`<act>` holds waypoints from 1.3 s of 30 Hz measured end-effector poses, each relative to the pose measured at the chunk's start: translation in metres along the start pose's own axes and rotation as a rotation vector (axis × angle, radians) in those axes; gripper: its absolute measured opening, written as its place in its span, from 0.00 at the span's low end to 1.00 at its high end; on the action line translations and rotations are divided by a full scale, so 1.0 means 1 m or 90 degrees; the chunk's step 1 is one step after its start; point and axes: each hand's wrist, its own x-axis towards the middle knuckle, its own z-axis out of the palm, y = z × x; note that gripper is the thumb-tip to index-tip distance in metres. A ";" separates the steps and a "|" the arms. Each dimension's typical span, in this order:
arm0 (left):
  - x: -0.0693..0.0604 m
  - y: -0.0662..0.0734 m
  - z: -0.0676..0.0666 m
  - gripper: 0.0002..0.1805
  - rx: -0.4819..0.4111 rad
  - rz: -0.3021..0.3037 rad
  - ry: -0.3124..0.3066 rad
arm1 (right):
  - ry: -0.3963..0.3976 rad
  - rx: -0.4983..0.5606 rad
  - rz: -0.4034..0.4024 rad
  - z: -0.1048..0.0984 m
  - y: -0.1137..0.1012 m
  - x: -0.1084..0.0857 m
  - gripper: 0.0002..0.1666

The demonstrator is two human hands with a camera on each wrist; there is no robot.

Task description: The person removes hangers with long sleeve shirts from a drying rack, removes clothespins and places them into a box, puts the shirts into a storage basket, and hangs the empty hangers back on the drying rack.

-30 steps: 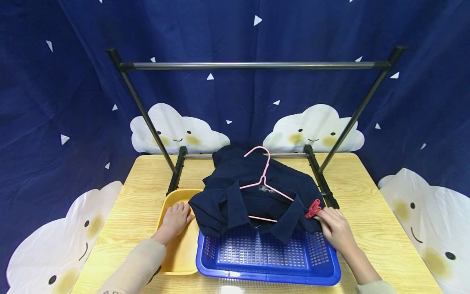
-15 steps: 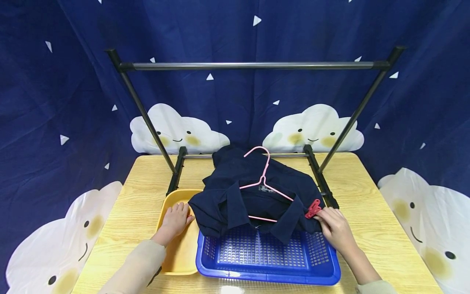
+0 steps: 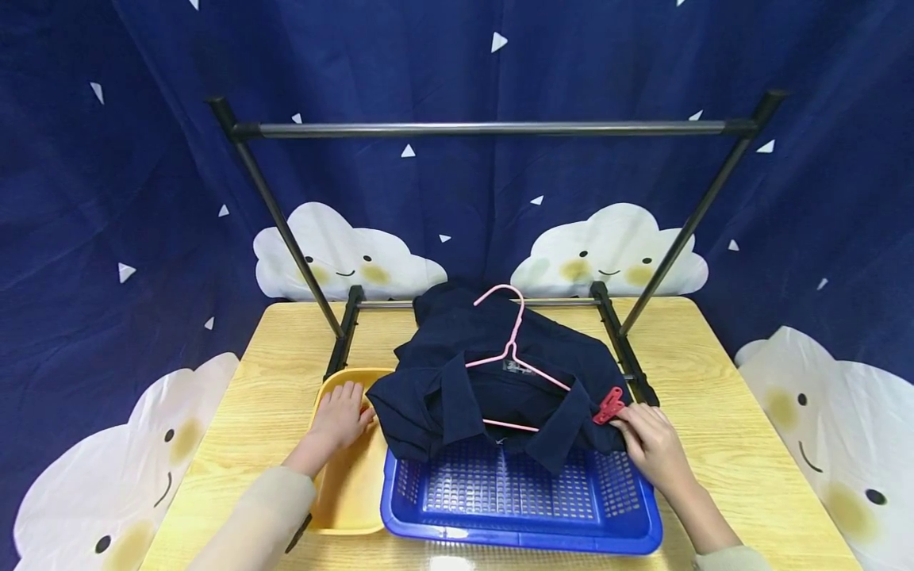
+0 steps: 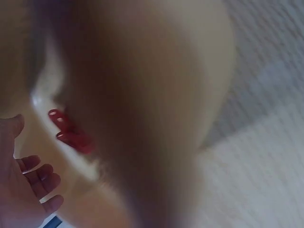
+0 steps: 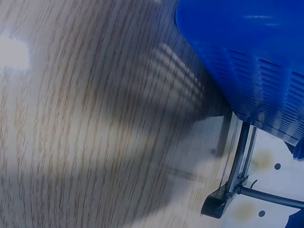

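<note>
Left hand [image 3: 341,416] loose-fingered in yellow tub [image 3: 350,509] with red clip [image 4: 75,140], right hand [image 3: 651,440] tight on shirt [image 3: 457,341] over blue basket [image 3: 524,538]

Left grip [image 3: 339,415] slightly farther forward in the yellow basin [image 3: 353,496] than before, its sleeve [image 3: 260,511] a touch farther left.

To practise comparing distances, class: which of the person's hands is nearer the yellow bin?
Left. The left hand is in the yellow bin; the right hand is across the blue basket from it, by the clip on the shirt.
</note>
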 end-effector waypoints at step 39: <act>0.027 0.112 -0.120 0.10 -0.166 0.257 0.336 | 0.088 0.227 0.165 -0.014 -0.031 0.018 0.07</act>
